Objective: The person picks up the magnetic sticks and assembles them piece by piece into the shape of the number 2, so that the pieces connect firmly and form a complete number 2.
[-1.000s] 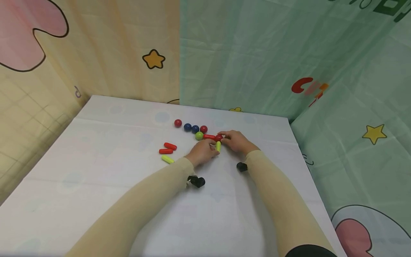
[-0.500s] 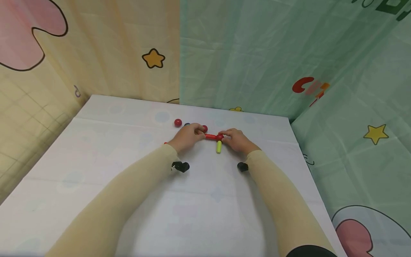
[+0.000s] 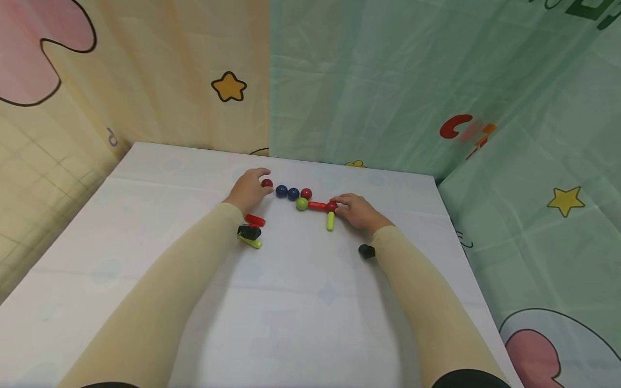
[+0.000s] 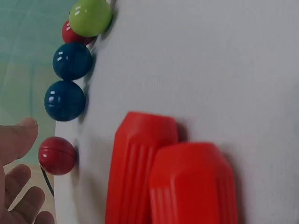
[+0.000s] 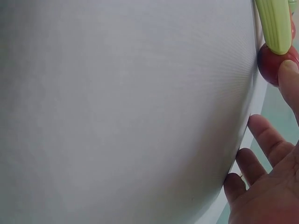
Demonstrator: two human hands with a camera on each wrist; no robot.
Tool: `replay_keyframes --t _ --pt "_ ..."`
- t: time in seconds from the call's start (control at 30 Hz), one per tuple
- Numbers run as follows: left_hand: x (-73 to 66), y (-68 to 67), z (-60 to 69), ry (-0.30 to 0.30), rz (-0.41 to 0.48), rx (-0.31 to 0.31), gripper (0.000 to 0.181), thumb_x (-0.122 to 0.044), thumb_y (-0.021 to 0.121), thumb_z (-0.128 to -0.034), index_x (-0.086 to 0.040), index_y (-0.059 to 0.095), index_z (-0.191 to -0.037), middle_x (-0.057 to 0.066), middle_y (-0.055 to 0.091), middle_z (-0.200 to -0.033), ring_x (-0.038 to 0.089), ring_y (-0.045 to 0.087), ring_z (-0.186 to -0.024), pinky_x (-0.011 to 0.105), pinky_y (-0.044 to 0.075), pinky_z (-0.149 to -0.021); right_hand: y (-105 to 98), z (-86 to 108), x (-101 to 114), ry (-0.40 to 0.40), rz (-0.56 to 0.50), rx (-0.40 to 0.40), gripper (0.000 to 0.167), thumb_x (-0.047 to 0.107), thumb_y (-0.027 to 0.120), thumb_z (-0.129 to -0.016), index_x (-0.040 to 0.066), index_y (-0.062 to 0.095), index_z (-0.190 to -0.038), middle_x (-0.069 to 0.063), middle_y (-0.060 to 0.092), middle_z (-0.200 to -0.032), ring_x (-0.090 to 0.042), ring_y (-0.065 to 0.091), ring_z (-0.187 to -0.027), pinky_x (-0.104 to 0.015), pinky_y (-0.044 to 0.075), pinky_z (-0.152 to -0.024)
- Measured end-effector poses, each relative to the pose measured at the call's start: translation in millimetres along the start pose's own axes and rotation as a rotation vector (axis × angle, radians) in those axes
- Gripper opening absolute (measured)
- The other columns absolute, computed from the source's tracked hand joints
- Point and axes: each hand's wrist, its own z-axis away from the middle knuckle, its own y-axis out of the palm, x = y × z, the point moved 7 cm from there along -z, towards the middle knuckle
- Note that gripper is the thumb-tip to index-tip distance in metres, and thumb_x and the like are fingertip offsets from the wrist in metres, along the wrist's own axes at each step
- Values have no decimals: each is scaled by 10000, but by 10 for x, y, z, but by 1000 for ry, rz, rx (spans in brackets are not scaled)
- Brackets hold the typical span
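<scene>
My left hand (image 3: 247, 189) reaches round a loose red ball (image 3: 267, 183) at the far left of a row of balls. In the left wrist view its thumb and fingers are spread beside that red ball (image 4: 57, 156), apart from it. My right hand (image 3: 360, 212) pinches another red ball (image 3: 332, 207) between thumb and index finger. A red rod (image 3: 317, 206) runs left from this ball to a green ball (image 3: 302, 203), and a yellow-green rod (image 3: 330, 221) points from it toward me. In the right wrist view my thumb presses the red ball (image 5: 271, 65); the index fingertip is hidden.
Two blue balls (image 3: 287, 192) and a red ball (image 3: 306, 193) sit behind the green one. Red rods (image 3: 254, 220) and a yellow-green rod (image 3: 251, 242) lie under my left wrist, partly covered by its black camera (image 3: 249, 232). Curtains hang behind the white table (image 3: 291, 312).
My left hand has gone from the yellow-green rod past the green ball, then left and away to the loose red ball. My right hand stays on its red ball.
</scene>
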Motion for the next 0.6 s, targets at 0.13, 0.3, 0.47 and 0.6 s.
replay_keyframes --t 0.13,0.3,0.47,0.6 --pt "99 12 -31 -54 30 51 596 -223 680 -1033 -156 463 -1584 153 424 -1650 381 381 -1529 592 314 -1255 -6 8 -8 -5 -11 0 410 269 575 -1096 231 583 -1505 -134 488 -1599 -362 369 -1551 -549 312 -1270" --pt "118 42 -39 -84 22 89 612 -192 667 -1040 -173 432 -1605 157 439 -1641 383 397 -1514 595 325 -1249 -5 0 -12 1 -13 -1 404 276 576 -1095 230 589 -1497 -122 495 -1599 -352 377 -1549 -543 310 -1273" --pt "157 73 -50 -102 -5 108 599 -179 655 -1049 -181 433 -1606 162 487 -1604 373 452 -1463 576 370 -1229 19 -23 -25 12 -17 1 411 296 579 -1094 241 584 -1501 -92 490 -1611 -327 371 -1559 -530 297 -1282" --pt "168 82 -61 -97 -16 97 561 -193 645 -1056 -178 460 -1586 161 521 -1573 369 484 -1419 568 392 -1215 17 -10 -22 19 -18 6 420 297 580 -1093 241 576 -1510 -88 486 -1619 -319 367 -1564 -523 296 -1283"
